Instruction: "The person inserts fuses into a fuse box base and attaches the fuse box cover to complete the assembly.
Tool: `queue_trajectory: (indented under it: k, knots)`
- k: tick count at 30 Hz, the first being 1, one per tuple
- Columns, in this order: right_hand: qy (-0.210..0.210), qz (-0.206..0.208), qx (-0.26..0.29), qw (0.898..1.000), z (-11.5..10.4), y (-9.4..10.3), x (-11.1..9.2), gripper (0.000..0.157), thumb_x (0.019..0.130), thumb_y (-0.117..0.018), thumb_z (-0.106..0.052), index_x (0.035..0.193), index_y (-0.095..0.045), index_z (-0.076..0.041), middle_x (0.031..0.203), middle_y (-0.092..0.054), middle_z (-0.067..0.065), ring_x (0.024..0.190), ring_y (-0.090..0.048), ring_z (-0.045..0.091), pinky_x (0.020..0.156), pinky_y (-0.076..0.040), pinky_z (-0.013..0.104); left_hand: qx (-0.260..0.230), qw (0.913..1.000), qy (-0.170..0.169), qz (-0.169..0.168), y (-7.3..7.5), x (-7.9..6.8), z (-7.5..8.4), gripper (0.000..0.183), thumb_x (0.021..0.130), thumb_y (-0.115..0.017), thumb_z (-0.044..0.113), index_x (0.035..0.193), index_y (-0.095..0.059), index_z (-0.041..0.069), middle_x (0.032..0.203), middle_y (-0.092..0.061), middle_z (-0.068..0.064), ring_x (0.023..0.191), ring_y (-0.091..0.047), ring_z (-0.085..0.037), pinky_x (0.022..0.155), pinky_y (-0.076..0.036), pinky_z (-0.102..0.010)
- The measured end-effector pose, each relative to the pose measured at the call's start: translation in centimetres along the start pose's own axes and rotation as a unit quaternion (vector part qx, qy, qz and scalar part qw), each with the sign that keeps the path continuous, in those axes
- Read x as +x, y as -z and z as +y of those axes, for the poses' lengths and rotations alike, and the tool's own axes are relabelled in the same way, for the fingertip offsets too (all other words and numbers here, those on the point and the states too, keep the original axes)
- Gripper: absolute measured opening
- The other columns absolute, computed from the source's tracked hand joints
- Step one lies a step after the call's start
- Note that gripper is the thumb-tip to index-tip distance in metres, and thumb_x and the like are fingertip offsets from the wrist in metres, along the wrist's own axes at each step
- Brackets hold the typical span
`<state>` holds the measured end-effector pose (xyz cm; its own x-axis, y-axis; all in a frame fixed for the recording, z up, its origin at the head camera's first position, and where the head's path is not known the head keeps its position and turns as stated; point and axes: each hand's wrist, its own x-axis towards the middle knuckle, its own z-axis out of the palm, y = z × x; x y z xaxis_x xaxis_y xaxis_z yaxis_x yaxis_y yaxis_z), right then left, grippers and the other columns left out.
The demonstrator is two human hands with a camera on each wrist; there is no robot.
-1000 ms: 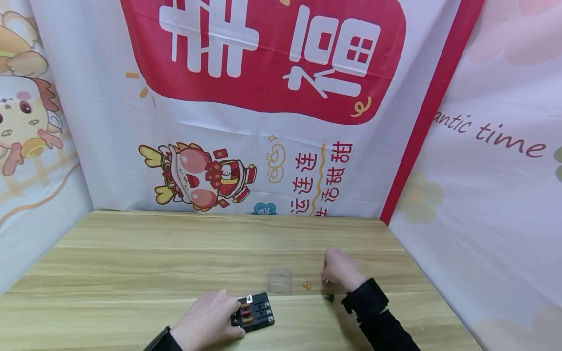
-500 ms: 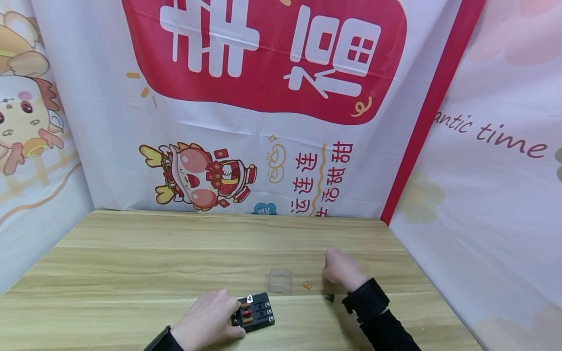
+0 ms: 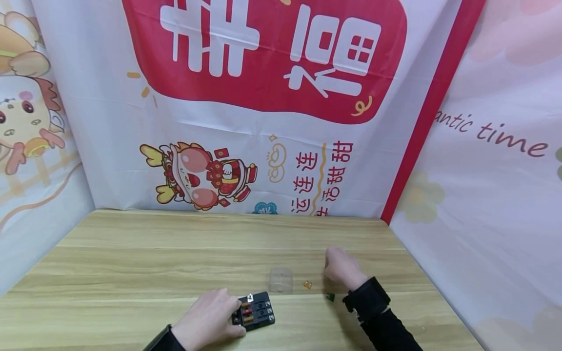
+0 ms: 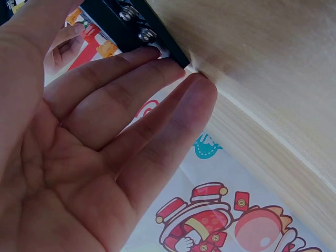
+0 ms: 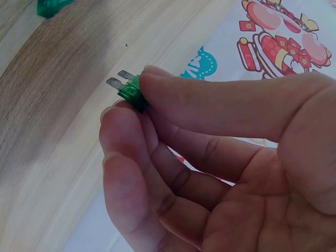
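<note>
My left hand grips the left side of a black fuse block, thumb at the near edge and fingers at the far one. Orange and red blade fuses sit in its left slots. Its screw terminals show close to the fingertips in the left wrist view. Out to the right, my right hand pinches a green blade fuse between thumb and index finger, both metal prongs pointing away from the palm. From the head view that fuse is hidden behind the hand.
A transparent plastic cover stands on the wooden table behind the block. An orange fuse lies to its right, and another green fuse lies near my right wrist. Printed cloth hangs along the table's back and sides.
Small pale tips seen under my right fingers a second ago are now hidden in the head view. Both hands and the fuse block have stayed almost in place.
</note>
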<state>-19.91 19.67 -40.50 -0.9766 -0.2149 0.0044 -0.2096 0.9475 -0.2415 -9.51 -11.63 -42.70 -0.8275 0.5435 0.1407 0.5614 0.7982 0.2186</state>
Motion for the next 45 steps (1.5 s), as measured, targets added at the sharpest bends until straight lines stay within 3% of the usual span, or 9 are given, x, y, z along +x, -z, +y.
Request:
queue_trajectory:
  k: [3, 19, 22, 28, 38, 45]
  knots:
    - [0.001, 0.000, -0.003, 1.000, 0.0, 0.1, 0.0, 0.021, 0.066, -0.056, 0.003, 0.057, -0.044, -0.012, 0.052, -0.037, -0.004, 0.047, -0.038, 0.012, 0.042, -0.028, 0.025, 0.005, 1.0000, -0.003, 0.003, 0.0, 0.0, 0.0, 0.032, 0.067, -0.076, 0.043, 0.074, -0.065, 0.014, 0.065, -0.046, 0.009, 0.057, -0.040, -0.007, 0.051, -0.036, -0.025]
    - [0.022, 0.018, 0.000, 1.000, -0.4, 0.6, -0.6, 0.028, 0.065, -0.050, 0.006, 0.052, -0.036, -0.015, 0.052, -0.021, -0.006, 0.046, -0.023, 0.009, 0.042, -0.019, 0.024, 0.011, 0.9998, -0.009, 0.016, -0.2, -0.1, 0.0, 0.031, 0.067, -0.076, 0.043, 0.070, -0.061, 0.015, 0.063, -0.045, 0.010, 0.055, -0.040, -0.006, 0.050, -0.035, -0.025]
    - [0.023, 0.019, 0.001, 1.000, -0.4, 0.7, -0.6, 0.026, 0.065, -0.051, 0.006, 0.053, -0.039, -0.014, 0.052, -0.026, -0.006, 0.046, -0.027, 0.009, 0.042, -0.022, 0.024, 0.013, 0.9998, -0.009, 0.015, -0.2, -0.1, 0.0, 0.032, 0.067, -0.076, 0.043, 0.071, -0.062, 0.015, 0.063, -0.046, 0.009, 0.055, -0.040, -0.006, 0.050, -0.035, -0.025]
    - [0.026, 0.020, 0.000, 0.999, -0.5, 0.9, -0.7, 0.017, 0.067, -0.058, 0.003, 0.063, -0.052, -0.012, 0.061, -0.050, -0.002, 0.055, -0.047, 0.013, 0.048, -0.036, 0.028, 0.014, 0.9997, -0.010, 0.018, -0.2, -0.1, 0.1, 0.031, 0.067, -0.076, 0.043, 0.070, -0.061, 0.015, 0.063, -0.045, 0.010, 0.054, -0.039, -0.006, 0.049, -0.035, -0.024]
    - [0.018, 0.019, 0.003, 1.000, -0.8, 1.0, -0.7, 0.018, 0.071, -0.058, 0.002, 0.062, -0.054, -0.013, 0.062, -0.051, -0.003, 0.056, -0.048, 0.013, 0.048, -0.037, 0.028, 0.006, 1.0000, -0.002, -0.001, 0.0, 0.0, 0.1, 0.031, 0.068, -0.075, 0.042, 0.073, -0.064, 0.013, 0.063, -0.047, 0.008, 0.054, -0.041, -0.006, 0.050, -0.036, -0.024]
    - [0.022, 0.024, 0.005, 0.999, -1.2, 1.3, -0.8, 0.012, 0.072, -0.065, -0.003, 0.068, -0.058, -0.012, 0.067, -0.053, -0.004, 0.059, -0.050, 0.013, 0.051, -0.039, 0.029, 0.007, 1.0000, -0.005, 0.005, -0.1, 0.0, 0.1, 0.031, 0.068, -0.075, 0.041, 0.072, -0.063, 0.013, 0.063, -0.046, 0.009, 0.054, -0.040, -0.006, 0.049, -0.036, -0.023]
